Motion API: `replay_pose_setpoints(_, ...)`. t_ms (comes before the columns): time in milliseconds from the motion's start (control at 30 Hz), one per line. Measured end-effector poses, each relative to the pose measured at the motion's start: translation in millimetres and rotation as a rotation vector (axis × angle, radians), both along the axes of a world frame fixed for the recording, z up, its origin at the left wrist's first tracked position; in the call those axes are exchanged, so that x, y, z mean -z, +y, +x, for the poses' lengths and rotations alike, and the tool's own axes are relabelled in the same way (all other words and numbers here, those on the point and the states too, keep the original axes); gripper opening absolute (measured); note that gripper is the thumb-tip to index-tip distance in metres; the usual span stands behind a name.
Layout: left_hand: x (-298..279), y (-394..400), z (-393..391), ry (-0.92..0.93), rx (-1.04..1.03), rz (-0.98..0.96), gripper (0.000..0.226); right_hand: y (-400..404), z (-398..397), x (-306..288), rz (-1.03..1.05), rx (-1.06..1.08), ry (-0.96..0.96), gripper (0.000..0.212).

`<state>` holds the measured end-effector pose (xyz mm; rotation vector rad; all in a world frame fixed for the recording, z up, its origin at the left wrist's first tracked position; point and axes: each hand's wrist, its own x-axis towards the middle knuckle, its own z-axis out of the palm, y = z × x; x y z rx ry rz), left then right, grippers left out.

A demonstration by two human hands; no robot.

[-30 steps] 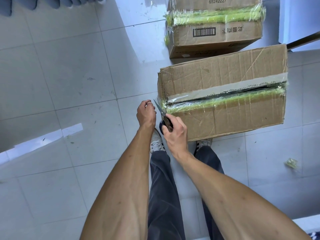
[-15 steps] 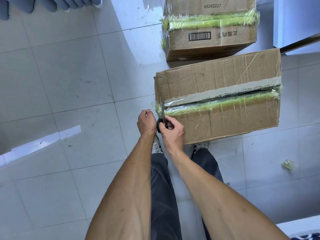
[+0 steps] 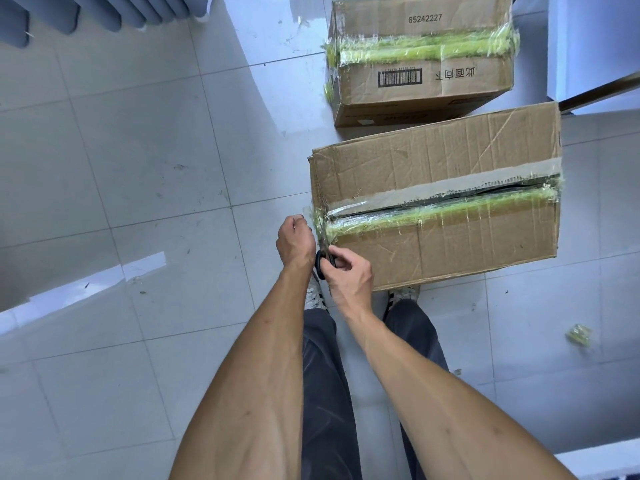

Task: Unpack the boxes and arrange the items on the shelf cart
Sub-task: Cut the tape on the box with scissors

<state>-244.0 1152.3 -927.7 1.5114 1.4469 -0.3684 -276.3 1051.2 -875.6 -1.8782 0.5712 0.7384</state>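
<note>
Two hands: both at the near box's (image 3: 440, 216) left end (on the floor).
Right hand (image 3: 349, 277): grips scissors (image 3: 323, 252), blades up in the green tape (image 3: 433, 216).
Left hand (image 3: 294, 242): fisted, apparently pinching tape; contact hidden.
Far box (image 3: 422, 60): top edge cropped.

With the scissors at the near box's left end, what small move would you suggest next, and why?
Probably snip through the green tape at that corner: the right hand holds the scissors there, the left hand pinches the tape, and the top seam already gapes.

The far box (image 3: 422, 57) (taped green) is cut off at top.
</note>
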Motion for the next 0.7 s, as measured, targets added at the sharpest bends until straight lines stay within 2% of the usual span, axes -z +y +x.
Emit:
replay_pose_setpoints(233,1.2,19.6,2.7,-0.001,0.051,0.052,0.027,22.0,44.2,15.1,0.088,0.151,0.003,0.038)
replay_pose_setpoints(433,-5.2,15.3,-1.7,-0.004,0.053,0.022,0.021,10.6,7.9,12.0,0.044,0.129,0.079,0.039)
replay_pose_setpoints(700,-5.7,0.5,-8.3,-0.004,0.039,-0.004,0.028,-13.2,-14.2,8.6,-0.027,0.136,0.115,0.042)
